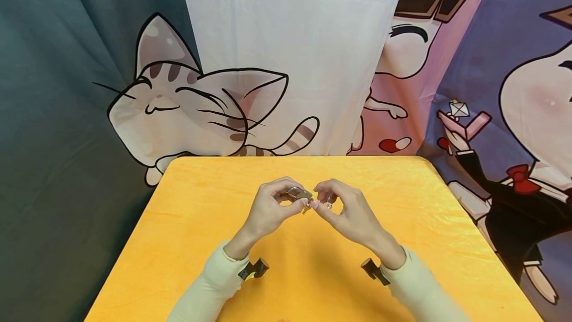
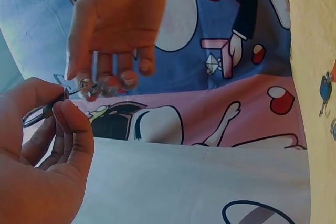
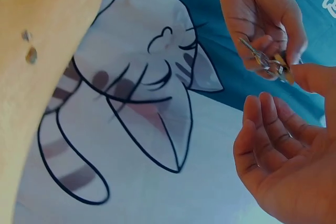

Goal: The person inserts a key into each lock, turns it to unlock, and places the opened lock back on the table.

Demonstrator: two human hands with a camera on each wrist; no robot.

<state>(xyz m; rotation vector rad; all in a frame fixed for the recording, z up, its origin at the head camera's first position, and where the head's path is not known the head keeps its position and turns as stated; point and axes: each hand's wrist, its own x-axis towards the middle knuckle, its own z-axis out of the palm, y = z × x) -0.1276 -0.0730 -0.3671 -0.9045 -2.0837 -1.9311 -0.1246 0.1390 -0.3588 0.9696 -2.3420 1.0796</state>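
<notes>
My left hand (image 1: 273, 206) pinches a keyring between thumb and fingers, above the middle of the table. A silver loop (image 1: 293, 193) and a flat greenish-brass piece (image 1: 305, 195) show at its fingertips, with a gold key-like piece (image 1: 306, 209) hanging below. In the right wrist view a slim metal piece (image 3: 250, 49) sticks out from the bunch. My right hand (image 1: 350, 212) meets it from the other side, its thumb tip right at the ring and its other fingers bent. A small clear charm (image 1: 328, 205) shows between the right thumb and fingers.
The table wears a yellow cloth (image 1: 214, 173). In the left wrist view a small blue charm (image 2: 325, 88) lies on it; the right wrist view shows a brownish trinket (image 3: 31, 55). A cartoon-printed curtain (image 1: 295, 29) hangs behind. Each wrist carries a black camera mount (image 1: 254, 269).
</notes>
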